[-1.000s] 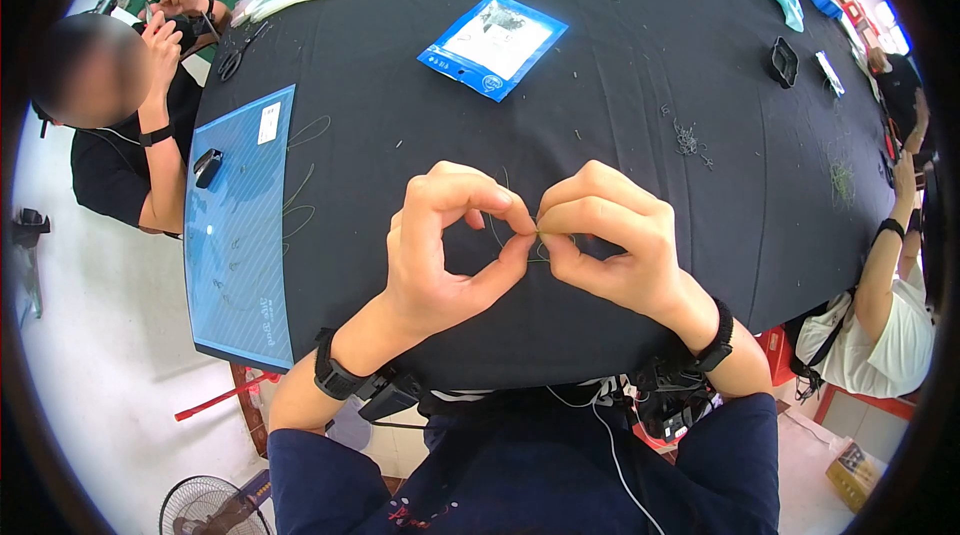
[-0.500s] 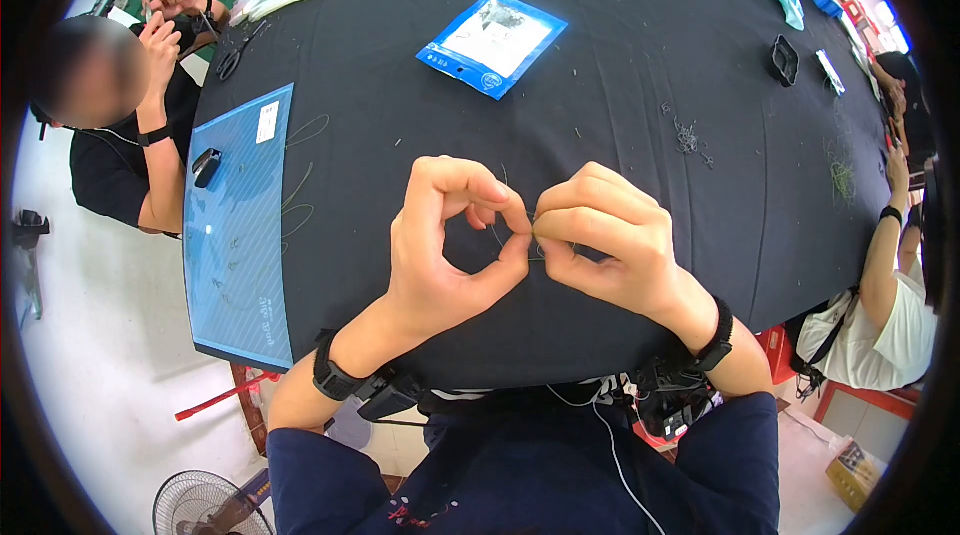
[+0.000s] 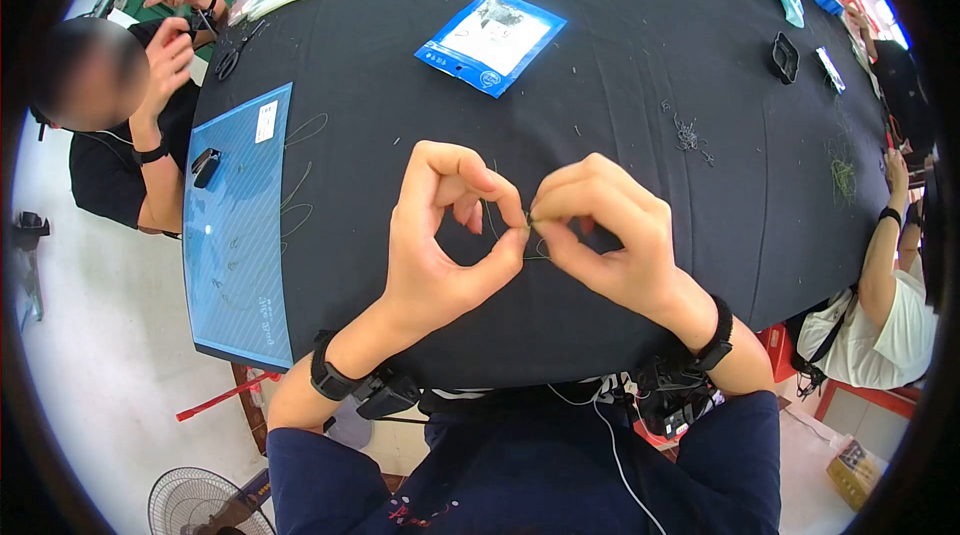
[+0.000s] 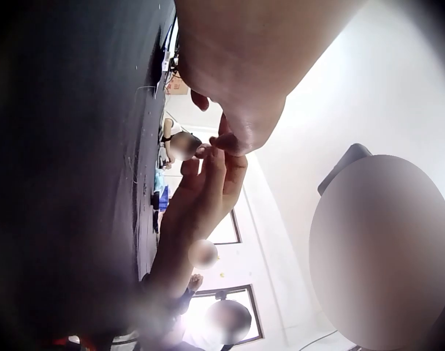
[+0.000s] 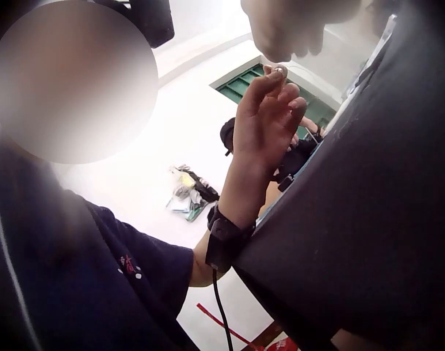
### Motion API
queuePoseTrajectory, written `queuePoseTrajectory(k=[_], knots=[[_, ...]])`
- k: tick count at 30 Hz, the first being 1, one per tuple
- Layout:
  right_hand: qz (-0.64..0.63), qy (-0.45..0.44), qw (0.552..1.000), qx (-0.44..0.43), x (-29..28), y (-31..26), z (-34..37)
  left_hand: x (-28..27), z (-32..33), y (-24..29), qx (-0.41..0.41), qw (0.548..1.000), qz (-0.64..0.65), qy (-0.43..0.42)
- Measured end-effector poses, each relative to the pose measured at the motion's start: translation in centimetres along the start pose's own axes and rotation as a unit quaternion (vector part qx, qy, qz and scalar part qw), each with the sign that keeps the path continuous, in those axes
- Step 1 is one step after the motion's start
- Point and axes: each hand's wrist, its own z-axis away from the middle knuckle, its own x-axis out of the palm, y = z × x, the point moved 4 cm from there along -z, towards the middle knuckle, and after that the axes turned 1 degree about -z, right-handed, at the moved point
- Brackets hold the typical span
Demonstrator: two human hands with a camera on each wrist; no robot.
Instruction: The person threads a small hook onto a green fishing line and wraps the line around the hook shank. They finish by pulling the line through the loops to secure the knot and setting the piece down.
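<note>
Over the black table (image 3: 450, 115), my left hand (image 3: 415, 250) and right hand (image 3: 640, 245) meet fingertip to fingertip. A thin greenish line (image 3: 541, 257) is pinched by thumb and forefinger of each; a bit of it curves below the right fingertips and a strand rises behind the left fingers. What sits right at the pinch is too small and covered to make out. In the left wrist view the right hand (image 4: 200, 212) reaches up to the left fingertips. The right wrist view shows my left hand (image 5: 263, 128) with thumb and forefinger together.
On the left lies a blue sheet (image 3: 240, 235) with a small black object (image 3: 206, 168) on it and curved lines (image 3: 297, 220) along its edge. Beyond are scissors (image 3: 232, 57) and a blue packet (image 3: 490, 43). A dark pile (image 3: 688, 135) and a green tangle (image 3: 843, 178) lie right.
Both hands have shifted slightly left, staying together. My left fingers have risen a little and the right fingers spread more around their pinch. The person at left has lowered and parted their hands.
</note>
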Motion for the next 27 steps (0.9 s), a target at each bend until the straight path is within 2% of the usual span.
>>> queuePoseTrajectory(k=[3, 6, 9, 12, 20, 27], knots=[[-0.082, 0.091, 0.992, 0.041, 0.0, 0.4, 0.4, 0.0, 0.1, -0.1, -0.011, 1.000, -0.012, 0.011], [-0.072, 0.037, 0.997, -0.010, 0.1, 0.1, 0.3, -0.1, 0.2, 0.0, -0.015, 1.000, -0.022, 0.012], [-0.080, 0.027, 0.996, 0.000, 0.5, 0.4, 0.6, -0.1, 0.2, 0.1, 0.000, 0.999, -0.030, 0.016], [-0.122, 0.052, 0.991, 0.023, 0.7, 0.7, 0.9, -0.1, 0.2, 0.2, 0.017, 0.999, -0.039, 0.021], [-0.111, 0.068, 0.991, 0.030, 0.6, 0.7, 1.2, 0.0, 0.1, 0.3, 0.043, 0.997, -0.054, 0.036], [-0.098, 0.072, 0.992, 0.022, 0.7, 0.8, 1.2, 0.0, 0.2, 0.4, 0.031, 0.998, -0.052, 0.017]])
